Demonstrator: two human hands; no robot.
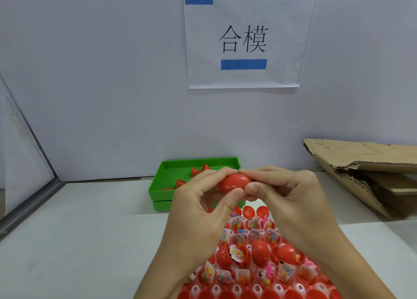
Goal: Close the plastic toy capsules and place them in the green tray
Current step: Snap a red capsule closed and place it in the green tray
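On the white bench [79, 242], the green tray [158, 183] sits toward the back wall with a few red capsules [195, 170] lying in it. In front of the tray, the left hand [203, 208] curls its fingers [222, 171] and thumb around a red capsule [234, 183], pinching its left end. The right hand [291, 195] pinches the capsule's right end, thumb below and fingers over the top. Below the hands, open capsule halves [259, 251] holding small toy packets stand in a white holder. Torn cardboard [361, 163] lies at the far right.
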